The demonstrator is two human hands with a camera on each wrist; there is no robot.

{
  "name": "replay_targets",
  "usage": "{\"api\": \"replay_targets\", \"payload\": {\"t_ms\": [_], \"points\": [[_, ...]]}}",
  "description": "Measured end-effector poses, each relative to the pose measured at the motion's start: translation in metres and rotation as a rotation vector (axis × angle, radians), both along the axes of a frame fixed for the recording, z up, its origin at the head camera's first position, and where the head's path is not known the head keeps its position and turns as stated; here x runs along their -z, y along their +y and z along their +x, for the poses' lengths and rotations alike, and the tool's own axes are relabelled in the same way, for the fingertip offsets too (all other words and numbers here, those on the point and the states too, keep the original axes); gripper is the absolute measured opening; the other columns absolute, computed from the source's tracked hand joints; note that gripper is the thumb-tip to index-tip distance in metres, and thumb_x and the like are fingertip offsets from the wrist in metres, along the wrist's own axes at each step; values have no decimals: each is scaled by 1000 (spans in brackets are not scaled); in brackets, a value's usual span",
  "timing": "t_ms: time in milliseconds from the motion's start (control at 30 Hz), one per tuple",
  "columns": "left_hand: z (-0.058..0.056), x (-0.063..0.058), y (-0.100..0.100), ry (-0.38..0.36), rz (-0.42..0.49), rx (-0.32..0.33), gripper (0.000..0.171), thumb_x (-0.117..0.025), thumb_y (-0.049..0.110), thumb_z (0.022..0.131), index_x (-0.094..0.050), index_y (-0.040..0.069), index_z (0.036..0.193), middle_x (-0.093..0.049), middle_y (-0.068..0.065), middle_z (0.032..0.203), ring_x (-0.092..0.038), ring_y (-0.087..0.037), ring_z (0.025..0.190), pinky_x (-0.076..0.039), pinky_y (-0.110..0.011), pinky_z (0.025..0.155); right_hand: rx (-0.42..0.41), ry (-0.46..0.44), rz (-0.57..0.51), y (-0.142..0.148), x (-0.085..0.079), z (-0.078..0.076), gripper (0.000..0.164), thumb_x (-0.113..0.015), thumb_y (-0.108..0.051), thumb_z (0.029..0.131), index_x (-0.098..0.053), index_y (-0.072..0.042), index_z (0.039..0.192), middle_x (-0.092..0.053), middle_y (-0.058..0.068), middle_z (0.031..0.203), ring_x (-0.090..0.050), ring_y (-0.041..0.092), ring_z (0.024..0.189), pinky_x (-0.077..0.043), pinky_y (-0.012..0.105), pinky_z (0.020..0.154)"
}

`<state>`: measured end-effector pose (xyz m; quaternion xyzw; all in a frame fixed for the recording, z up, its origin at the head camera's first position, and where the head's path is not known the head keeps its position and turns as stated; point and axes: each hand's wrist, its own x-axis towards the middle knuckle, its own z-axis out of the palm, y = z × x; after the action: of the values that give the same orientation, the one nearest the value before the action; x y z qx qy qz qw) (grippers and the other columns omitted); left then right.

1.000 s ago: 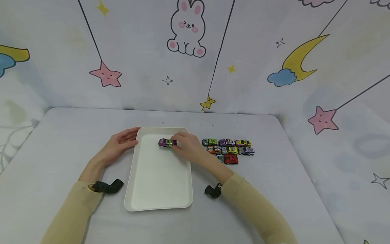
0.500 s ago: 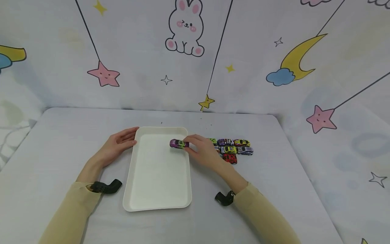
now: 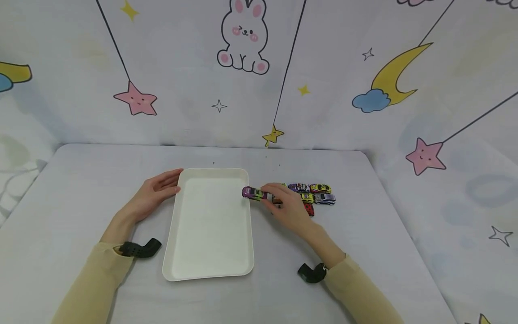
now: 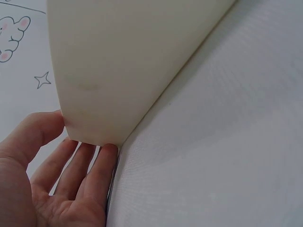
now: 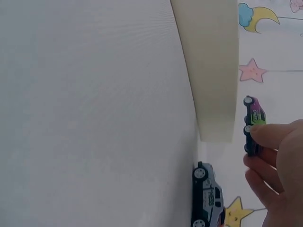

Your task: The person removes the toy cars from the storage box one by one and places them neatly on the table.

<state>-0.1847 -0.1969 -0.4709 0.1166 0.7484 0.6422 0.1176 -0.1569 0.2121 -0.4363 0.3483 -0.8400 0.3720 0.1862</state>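
In the head view my right hand pinches a purple and green toy car near the tray's far right edge. The right wrist view shows that car raised off the table, gripped between thumb and fingers, its wheels facing left. My left hand lies at the left side of a shallow white tray, thumb and extended fingertips against its outer wall. Up close in the left wrist view, the left hand has its fingertips right at the tray's wall near a corner.
To the right of the tray several toy cars stand in a cluster, among them a silver one, a yellow and pink one and a partly hidden red one. A patterned backdrop rises behind the white table.
My right hand has carried the purple and green car rightward from over the tray's far part to its right edge, now covering part of the car cluster. My left hand stays at the tray.
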Motion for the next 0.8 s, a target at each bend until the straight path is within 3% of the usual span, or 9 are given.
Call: {"api": "replay_targets", "payload": {"t_ms": [100,333,500,667,733,800], "points": [[0,0,1,-1,1,2,61,-65,18,99,-38,13,154,-40,-15,157,-46,2,133,-45,-11,99,7,13,-9,13,3,5,34,-80,-1,83,-71,-5,116,-71,11,118,-70,23,101,-60,35,81],[0,-1,0,-9,-1,-9,61,-65,18,99,-39,13,154,-40,-15,157,-47,6,130,-45,-11,99,47,29,-6,41,7,12,35,-80,0,82,-72,-4,116,-72,10,117,-67,27,110,-50,23,100],[0,0,0,-5,4,-6,61,-64,18,99,-38,12,154,-39,-16,157,-47,6,130,-46,-12,99,80,25,13,60,7,15,35,-80,1,81,-72,-4,115,-71,11,117,-67,27,109,-47,14,99],[0,0,0,16,6,11,62,-63,16,100,-36,9,155,-40,-15,157,-47,6,130,-45,-12,99,113,27,44,79,6,20,36,-80,1,81,-72,-5,116,-71,10,117,-67,20,89,-47,12,79],[-1,0,0,22,8,16,62,-63,16,100,-36,9,155,-41,-14,157,-47,5,130,-45,-12,99,128,33,48,87,6,21,37,-80,3,81,-72,-4,116,-71,10,116,-67,22,90,-47,11,82],[-1,-1,1,20,9,15,62,-64,17,99,-37,9,154,-41,-13,157,-47,5,131,-45,-12,99,145,39,48,96,6,23,39,-80,3,79,-72,-4,116,-71,11,117,-68,26,101,-46,11,93]]}}
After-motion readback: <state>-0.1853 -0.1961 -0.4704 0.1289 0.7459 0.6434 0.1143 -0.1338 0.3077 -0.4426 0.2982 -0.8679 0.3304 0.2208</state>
